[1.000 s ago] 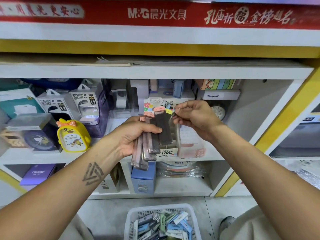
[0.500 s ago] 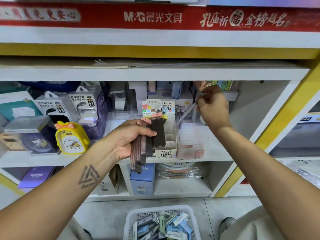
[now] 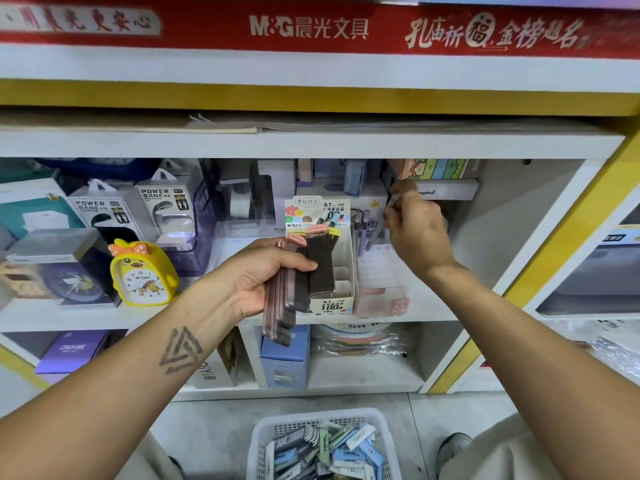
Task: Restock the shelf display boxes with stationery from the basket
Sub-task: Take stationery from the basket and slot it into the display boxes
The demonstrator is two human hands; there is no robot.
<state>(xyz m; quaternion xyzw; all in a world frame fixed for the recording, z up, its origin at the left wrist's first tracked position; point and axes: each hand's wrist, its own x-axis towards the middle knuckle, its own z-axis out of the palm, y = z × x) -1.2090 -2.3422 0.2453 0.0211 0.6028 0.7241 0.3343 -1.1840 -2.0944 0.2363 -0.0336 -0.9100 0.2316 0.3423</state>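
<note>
My left hand [image 3: 256, 275] grips a fanned bundle of slim dark lead cases [image 3: 294, 289] with pink caps, in front of the white display box [image 3: 334, 303] marked 0.7 HB on the middle shelf. My right hand [image 3: 417, 233] is raised at the back of the shelf, right of the box's header card. Its fingers are curled and pinch one thin dark case [image 3: 390, 197], which is mostly hidden. A white basket [image 3: 265, 431] full of small blue, white and green stationery packs stands on the floor below.
A clear plastic box [image 3: 381, 292] holding pens stands right of the display box. A yellow chick alarm clock [image 3: 142, 275] and power bank packages [image 3: 166, 209] fill the shelf's left side. Boxes [image 3: 284, 355] and wrapped goods sit on the lower shelf. My shoe [image 3: 453, 445] is beside the basket.
My right hand took one slim case from the bundle and carried it up and right, deep into the shelf. My left hand kept the bundle almost still.
</note>
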